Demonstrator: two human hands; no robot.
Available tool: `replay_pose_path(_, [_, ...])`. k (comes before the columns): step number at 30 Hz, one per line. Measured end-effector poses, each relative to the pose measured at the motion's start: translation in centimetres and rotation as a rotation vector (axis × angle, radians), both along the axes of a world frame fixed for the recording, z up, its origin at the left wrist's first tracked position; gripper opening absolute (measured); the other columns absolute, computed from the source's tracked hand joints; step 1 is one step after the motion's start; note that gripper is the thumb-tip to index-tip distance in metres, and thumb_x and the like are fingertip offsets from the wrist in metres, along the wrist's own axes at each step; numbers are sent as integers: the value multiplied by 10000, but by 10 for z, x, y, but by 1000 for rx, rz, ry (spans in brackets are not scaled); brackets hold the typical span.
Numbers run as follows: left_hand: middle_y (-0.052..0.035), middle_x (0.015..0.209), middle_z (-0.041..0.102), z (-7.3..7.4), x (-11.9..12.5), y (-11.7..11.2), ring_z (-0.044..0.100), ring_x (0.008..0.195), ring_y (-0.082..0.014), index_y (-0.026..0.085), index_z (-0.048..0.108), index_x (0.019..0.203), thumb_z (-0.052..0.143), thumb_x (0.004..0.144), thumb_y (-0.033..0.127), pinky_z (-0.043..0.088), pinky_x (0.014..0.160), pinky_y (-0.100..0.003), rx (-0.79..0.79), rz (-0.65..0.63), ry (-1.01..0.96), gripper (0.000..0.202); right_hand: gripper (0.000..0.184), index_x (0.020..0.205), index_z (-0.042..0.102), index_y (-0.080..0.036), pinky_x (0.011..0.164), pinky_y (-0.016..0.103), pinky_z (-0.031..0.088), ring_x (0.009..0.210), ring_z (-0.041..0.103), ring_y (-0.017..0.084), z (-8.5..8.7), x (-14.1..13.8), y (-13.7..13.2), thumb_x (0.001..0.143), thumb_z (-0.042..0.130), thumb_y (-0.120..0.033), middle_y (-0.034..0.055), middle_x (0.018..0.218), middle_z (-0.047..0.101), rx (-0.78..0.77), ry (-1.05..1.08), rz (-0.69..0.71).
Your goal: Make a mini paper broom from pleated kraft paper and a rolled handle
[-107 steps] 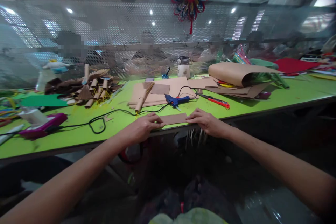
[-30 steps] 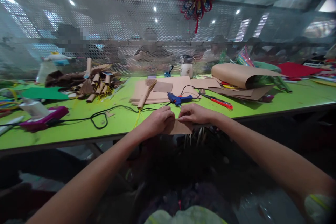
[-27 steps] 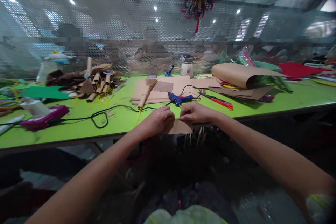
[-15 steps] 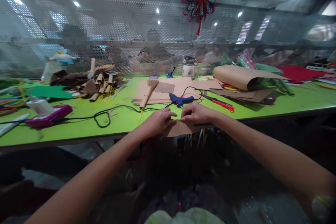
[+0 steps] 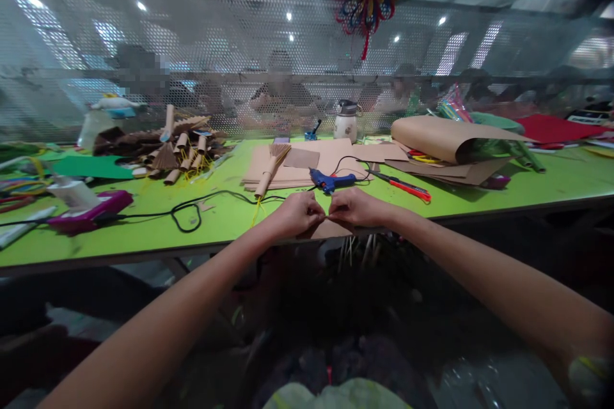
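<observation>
At the table's front edge, a small piece of brown paper is pinched between both hands. My left hand grips its far edge from the left, fingers closed. Close beside it, my right hand pinches the same edge with thumb and fingertips. Just beyond the hands lies a blue glue gun, partly on a stack of brown paper sheets. A rolled paper piece with a pleated fan end rests on the stack's left side, beside a smaller brown sheet.
A red utility knife lies to the right, near a curled sheet of brown paper. On the left are a purple power strip, its black cable and a pile of paper rolls. A bottle stands behind.
My left hand's fingers have closed in on the paper and moved nearer the right hand. The paper has tilted, so less of its face shows.
</observation>
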State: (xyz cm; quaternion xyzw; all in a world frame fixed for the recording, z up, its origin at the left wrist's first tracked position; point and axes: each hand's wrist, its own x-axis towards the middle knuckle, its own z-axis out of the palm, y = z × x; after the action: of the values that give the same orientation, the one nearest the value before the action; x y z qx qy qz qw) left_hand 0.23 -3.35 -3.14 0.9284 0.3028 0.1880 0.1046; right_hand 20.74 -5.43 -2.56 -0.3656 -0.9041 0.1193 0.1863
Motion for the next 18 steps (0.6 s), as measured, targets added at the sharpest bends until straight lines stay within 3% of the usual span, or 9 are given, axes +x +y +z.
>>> replay_pose_path(7, [-54,767,625,5,1,-2,566,697,-149,143,740,810,548,817,159,395,631,-242,13,-15,58,192,122,825,703,-107,647,243,396,706,551,152,-3,-1,-3,820,587,-70,74,780,639,85,-54,15])
replay_pose_path(18, [-43,774,643,9,-7,1,578,722,-151,150,693,773,550,806,186,401,630,-230,-16,0,106,151,125,858,652,-131,667,242,380,764,533,149,-4,11,-9,849,540,-75,67,859,613,132,-113,29])
